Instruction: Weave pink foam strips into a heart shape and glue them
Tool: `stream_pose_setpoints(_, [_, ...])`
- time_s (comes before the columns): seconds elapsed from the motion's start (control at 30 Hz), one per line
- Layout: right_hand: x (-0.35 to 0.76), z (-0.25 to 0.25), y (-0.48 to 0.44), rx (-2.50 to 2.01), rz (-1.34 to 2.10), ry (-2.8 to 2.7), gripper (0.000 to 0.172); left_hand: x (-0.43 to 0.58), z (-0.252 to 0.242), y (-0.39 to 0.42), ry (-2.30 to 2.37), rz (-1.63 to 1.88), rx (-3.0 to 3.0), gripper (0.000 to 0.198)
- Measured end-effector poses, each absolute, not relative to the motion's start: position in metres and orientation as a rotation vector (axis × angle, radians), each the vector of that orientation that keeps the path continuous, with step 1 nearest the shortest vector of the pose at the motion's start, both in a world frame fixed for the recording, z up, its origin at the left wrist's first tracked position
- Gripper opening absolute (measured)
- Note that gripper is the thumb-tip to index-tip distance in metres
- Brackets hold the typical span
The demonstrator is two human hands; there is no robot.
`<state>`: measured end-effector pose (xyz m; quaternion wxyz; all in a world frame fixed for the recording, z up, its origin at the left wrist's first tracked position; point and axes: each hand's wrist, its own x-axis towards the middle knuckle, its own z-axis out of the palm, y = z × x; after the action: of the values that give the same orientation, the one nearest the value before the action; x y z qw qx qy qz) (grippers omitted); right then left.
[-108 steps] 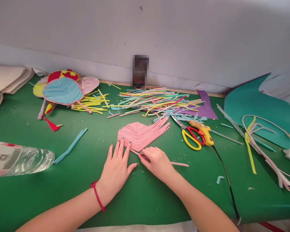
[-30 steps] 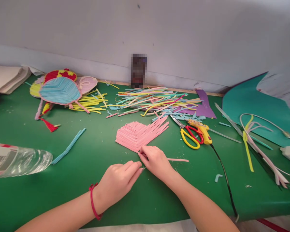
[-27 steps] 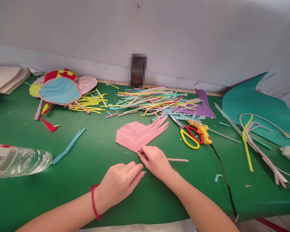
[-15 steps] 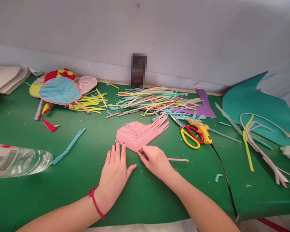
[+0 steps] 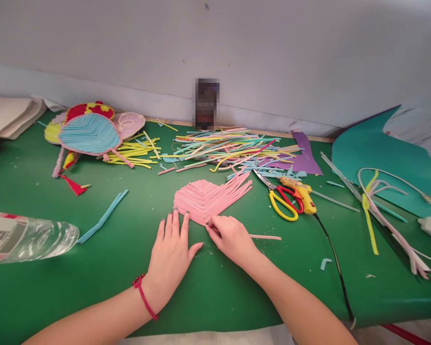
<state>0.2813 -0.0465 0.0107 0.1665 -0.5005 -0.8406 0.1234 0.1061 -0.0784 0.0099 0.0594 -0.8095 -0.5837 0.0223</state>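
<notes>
A pink leaf-shaped piece [image 5: 206, 199] made of glued strips in a chevron pattern lies on the green table [image 5: 122, 268]. My left hand [image 5: 171, 251] lies flat and open, its fingertips touching the piece's near left edge. My right hand [image 5: 232, 237] is closed in a pinch on a thin pink strip [image 5: 266, 237] and presses it against the piece's near tip. The strip's free end sticks out to the right of that hand.
Scissors [image 5: 280, 201] and a yellow glue gun [image 5: 301, 194] with a black cord lie to the right. A heap of coloured strips [image 5: 222, 151] fills the back. Finished fans [image 5: 89, 134] sit back left, a plastic bottle [image 5: 28, 237] left, teal foam sheet [image 5: 377, 158] right.
My left hand was curled beside the right hand a second ago; it has since opened and slid forward, flat against the piece's left edge. The right hand has stayed put.
</notes>
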Motion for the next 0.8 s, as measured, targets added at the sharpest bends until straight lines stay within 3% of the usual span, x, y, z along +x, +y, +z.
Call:
stream_pose_setpoints(0.53, [0.2819, 0.0171, -0.0443, -1.456, 0.477, -2.294, 0.006, 0.1097, 0.0101, -0.0801, -1.822, -0.016, -2.504, 0.068])
stream_pose_setpoints(0.8, [0.2832, 0.0175, -0.0456, -1.383, 0.568, -2.233, 0.015, 0.1098, 0.0094, -0.0801, -1.817, -0.016, -2.495, 0.068])
